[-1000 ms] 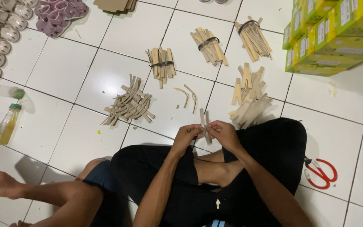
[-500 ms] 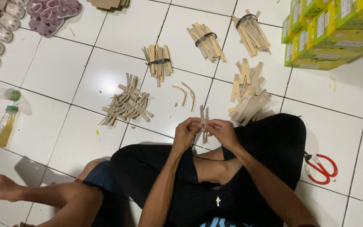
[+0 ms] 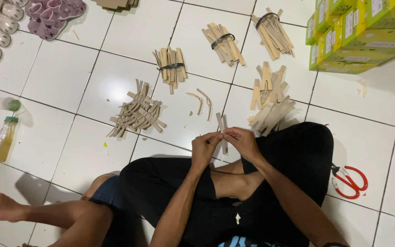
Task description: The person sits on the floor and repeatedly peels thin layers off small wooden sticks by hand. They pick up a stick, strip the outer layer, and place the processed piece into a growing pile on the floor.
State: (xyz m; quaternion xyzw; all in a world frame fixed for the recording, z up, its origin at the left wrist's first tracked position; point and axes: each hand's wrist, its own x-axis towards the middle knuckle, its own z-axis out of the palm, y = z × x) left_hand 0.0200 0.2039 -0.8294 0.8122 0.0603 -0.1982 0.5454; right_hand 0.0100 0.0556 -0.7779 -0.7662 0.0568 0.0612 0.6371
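Observation:
Sitting cross-legged on a white tiled floor, I hold a few thin tan strips [image 3: 221, 126] upright between both hands. My left hand [image 3: 205, 147] pinches their lower part from the left and my right hand [image 3: 242, 142] grips them from the right, just above my knees. A loose heap of the same tan strips [image 3: 137, 114] lies to the front left and another loose heap [image 3: 270, 103] to the front right. Three bundles tied with dark bands lie farther out: bundle [image 3: 171, 65], bundle [image 3: 222, 42], bundle [image 3: 273, 31]. Two curved strips [image 3: 201, 100] lie between them.
Red-handled scissors [image 3: 349, 180] lie on the floor at my right. Yellow-green boxes [image 3: 362, 32] are stacked at the far right. A small bottle [image 3: 3, 139] with yellow liquid stands at the left, small sandals [image 3: 46, 16] at the top left. Another person's arm [image 3: 37, 212] rests at the lower left.
My hands have stayed together on the strips, with only small finger movements. The view has shifted slightly, and the other person's hand remains at the lower left.

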